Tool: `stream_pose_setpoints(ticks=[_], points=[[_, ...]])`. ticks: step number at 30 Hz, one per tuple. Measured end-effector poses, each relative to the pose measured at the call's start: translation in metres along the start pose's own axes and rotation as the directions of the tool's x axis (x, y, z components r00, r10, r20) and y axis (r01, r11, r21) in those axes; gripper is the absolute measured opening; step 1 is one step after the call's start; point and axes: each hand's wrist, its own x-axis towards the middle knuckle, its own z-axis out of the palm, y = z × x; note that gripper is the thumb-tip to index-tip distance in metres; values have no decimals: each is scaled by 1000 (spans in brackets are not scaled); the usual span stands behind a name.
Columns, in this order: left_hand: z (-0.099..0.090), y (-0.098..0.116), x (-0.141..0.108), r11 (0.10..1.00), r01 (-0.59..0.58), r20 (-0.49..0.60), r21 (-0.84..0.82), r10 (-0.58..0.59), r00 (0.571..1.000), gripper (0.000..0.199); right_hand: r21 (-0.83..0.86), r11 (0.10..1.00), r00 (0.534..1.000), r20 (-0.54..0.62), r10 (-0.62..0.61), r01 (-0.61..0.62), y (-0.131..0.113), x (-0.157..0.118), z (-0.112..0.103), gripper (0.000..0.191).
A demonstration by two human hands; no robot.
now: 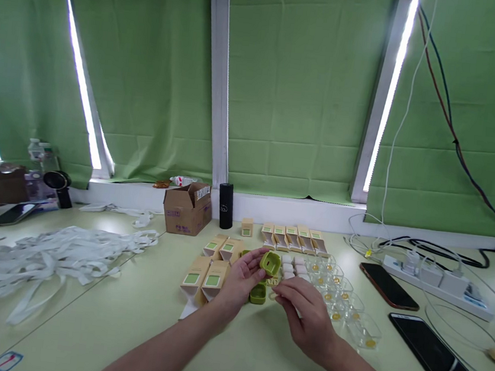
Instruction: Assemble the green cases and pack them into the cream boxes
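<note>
Worktop (pixel 78 333), pale yellow-green and smooth, lies beneath both your hands. Your left hand (pixel 242 275) holds an olive-green, rounded-square plastic cup (pixel 270 264) between thumb and fingers, raised above the surface and well in from the near edge, its hollow side toward you. Your right hand (pixel 306 316) is narrow, its fingertips drawn together beside a small pale piece (pixel 272 295); you cannot tell from here whether they grip it. Best to steady the olive-green cup by its outer walls so that the opening is free, and bring the fingertips in squarely rather than across the rim. Mind the second olive-green, square plastic cup (pixel 257 294) standing just below, and lift your right wrist clear of the clear plastic cups with yellow discs (pixel 345 288) toward the right edge. Your left forearm passes near the tan card boxes with green labels (pixel 192 277), so tuck that elbow in.
</note>
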Motion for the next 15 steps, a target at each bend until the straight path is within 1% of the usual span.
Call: stream_pose_setpoints(ticks=[2,5,7,9,12,15], points=[[0,0,0,1000,3,0,4,-3,1000,58,64,996,995,-69,72,-67,-1,3,-1,24],[0,0,1,1000,8,5,28,-8,1000,60,158,976,974,-141,174,-152,-1,7,-1,17],[0,1,1,999,0,20,48,-1,1000,60,201,957,957,-164,241,-207,0,9,0,14],[1,2,1,998,-13,35,64,10,999,58,228,930,933,-153,325,-286,2,9,0,16],[1,2,0,997,-14,50,75,10,999,57,276,861,872,-129,473,-427,5,7,0,24],[3,1,0,997,-7,61,82,2,998,57,371,755,782,-107,614,-541,9,6,1,33]])
